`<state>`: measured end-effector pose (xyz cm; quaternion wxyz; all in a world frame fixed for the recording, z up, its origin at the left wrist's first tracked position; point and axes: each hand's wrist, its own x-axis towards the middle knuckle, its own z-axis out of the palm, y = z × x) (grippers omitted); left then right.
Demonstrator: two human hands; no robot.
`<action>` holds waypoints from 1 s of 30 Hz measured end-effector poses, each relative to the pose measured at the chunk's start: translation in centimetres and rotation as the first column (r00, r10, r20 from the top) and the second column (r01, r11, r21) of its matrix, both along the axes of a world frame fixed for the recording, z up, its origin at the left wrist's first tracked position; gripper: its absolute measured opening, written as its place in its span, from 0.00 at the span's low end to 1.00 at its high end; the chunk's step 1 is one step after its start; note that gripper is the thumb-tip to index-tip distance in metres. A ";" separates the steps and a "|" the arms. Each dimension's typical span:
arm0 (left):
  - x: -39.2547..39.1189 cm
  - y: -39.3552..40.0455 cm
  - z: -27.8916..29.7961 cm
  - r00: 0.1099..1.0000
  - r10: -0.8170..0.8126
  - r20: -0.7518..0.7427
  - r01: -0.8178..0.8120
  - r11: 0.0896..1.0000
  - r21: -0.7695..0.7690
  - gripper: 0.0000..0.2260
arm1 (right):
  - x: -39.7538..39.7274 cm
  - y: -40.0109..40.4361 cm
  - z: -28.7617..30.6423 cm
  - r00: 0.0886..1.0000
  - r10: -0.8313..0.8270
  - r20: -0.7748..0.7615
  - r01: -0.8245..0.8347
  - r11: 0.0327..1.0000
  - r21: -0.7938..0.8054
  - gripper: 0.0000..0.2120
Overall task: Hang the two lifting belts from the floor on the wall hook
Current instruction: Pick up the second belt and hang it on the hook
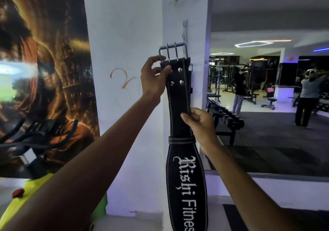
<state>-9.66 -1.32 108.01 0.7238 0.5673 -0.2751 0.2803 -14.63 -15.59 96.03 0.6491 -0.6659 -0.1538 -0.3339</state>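
Black lifting belt (179,95) upright against white pillar (124,35), left hand (154,77) and right hand (199,122) each with grip pinching it.

A long black belt (179,106) hangs straight down against the corner of a white wall. Its shiny silver buckle (172,51) with two prongs is at the top. Four round silver studs sit just under the buckle. White stitching runs along both edges. A black loop wraps around its middle. Lower down it gets wider, with white letters reading "Rishi Fitnes". A thin metal hook strip (185,30) is on the wall just above the buckle.
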 end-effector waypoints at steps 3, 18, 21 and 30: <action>-0.5 -1.0 1.2 0.999 -0.049 -0.004 0.049 0.998 -0.025 0.11 | -1.0 -0.8 -1.3 0.995 -0.069 0.077 0.070 0.997 -0.013 0.07; -2.3 -4.2 3.2 0.995 -0.079 0.054 0.080 0.997 -0.022 0.10 | -4.6 -2.8 -15.1 0.955 -0.168 -0.243 0.171 0.985 -0.010 0.16; -1.9 -4.2 2.4 0.996 -0.075 0.039 0.075 0.997 0.000 0.10 | -5.0 -2.7 -17.5 0.931 -0.151 -0.332 0.130 0.988 -0.084 0.12; -1.8 -3.2 2.5 1.000 -0.014 0.021 0.014 1.000 -0.010 0.11 | -2.4 -2.0 -8.4 0.987 -0.098 -0.127 0.109 0.990 0.084 0.17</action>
